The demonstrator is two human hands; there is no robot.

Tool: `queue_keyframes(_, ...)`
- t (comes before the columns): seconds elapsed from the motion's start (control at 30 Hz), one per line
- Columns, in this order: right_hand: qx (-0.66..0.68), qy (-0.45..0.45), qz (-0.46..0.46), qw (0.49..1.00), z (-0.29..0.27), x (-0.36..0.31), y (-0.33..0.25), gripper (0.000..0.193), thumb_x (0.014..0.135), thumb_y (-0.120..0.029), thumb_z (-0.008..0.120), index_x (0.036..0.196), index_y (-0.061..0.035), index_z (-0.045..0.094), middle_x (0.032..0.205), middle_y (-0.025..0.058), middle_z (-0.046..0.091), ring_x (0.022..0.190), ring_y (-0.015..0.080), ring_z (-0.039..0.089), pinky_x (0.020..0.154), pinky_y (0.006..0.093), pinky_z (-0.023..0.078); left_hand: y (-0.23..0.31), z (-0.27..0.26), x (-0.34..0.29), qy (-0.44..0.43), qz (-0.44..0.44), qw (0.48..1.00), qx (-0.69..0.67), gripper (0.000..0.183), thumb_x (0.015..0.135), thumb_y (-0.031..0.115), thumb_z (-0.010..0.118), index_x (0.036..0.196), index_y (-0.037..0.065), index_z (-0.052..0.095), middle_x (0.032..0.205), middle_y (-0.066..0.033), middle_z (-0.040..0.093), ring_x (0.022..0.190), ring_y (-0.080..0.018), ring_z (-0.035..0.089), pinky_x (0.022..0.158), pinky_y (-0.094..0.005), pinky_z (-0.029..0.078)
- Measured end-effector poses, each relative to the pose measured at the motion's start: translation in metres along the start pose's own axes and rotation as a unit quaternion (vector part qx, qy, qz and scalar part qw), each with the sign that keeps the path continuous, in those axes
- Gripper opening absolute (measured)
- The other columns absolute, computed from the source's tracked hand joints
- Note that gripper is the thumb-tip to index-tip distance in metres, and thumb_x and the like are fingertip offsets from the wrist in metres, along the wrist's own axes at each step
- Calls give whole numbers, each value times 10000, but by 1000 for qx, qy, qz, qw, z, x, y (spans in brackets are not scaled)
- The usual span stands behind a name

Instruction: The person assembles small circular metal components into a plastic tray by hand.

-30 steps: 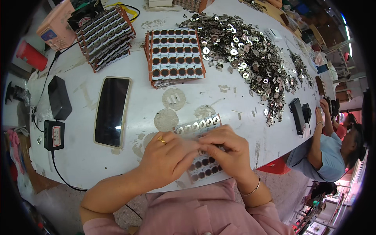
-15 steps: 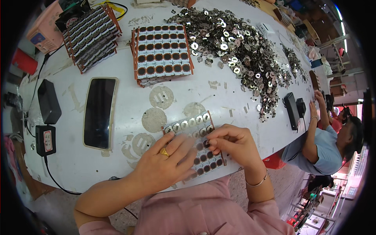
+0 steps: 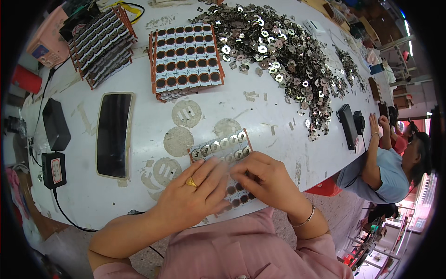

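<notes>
Head view: card (image 3: 222, 148) near table edge (image 3: 320, 179).

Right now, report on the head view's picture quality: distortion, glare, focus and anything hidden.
Head view: strong fisheye, so the white table edge curves and a black rim cuts the corners. Light is even, with soft shadows. The metal washers throw bright glints. The centre is sharp; the co-worker at the rim is stretched. The left hand and right hand hide much of the card of discs.

Black phone (image 3: 113, 134), stacked trays of dark discs (image 3: 186, 61), heap of metal washers (image 3: 283, 56)
</notes>
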State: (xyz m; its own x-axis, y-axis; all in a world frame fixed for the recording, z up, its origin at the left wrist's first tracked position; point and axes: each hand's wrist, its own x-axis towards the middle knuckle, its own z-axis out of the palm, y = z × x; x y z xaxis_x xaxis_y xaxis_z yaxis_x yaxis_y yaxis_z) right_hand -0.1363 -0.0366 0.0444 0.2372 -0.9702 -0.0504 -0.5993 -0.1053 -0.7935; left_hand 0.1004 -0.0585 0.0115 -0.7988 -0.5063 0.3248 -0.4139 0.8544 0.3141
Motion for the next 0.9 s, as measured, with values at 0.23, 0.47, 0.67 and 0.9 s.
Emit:
queue_keyframes(0.23,11,4,54,998,2,-4,-2,169,902,-42,823,989,-34,678,883,55,596,666,115,624,581,275,502,1,0,-1,-7,1,1000,7,557,845,435,825,1171,3,695,1403,-167,633,1390,-345,560,1122,-487,513)
queue_keyframes(0.47,-103,-31,32,994,-12,7,-9,136,901,-59,811,973,-31,699,882,73,631,715,162,650,631,290,524,1,-1,-3,-15,-1,1000,15,573,862,446,811,1229,23,691,1403,-151,635,1382,-328,560,1118,-476,505)
queue_keyframes(0.67,-206,164,-128,956,-62,99,32,211,897,-40,732,1108,-25,722,995,180,698,933,357,663,845,460,533,1,3,-2,-25,1,1000,18,533,854,463,798,1261,133,699,1423,-113,619,1385,-307,555,1144,-460,459)
queue_keyframes(0.9,-421,212,-249,846,-51,188,75,335,1004,-162,663,1335,-110,680,1330,86,685,1222,324,595,1093,455,430,3,-2,1,-52,-3,998,-23,515,836,502,796,1241,198,704,1509,-87,565,1484,-353,444,1222,-628,310)
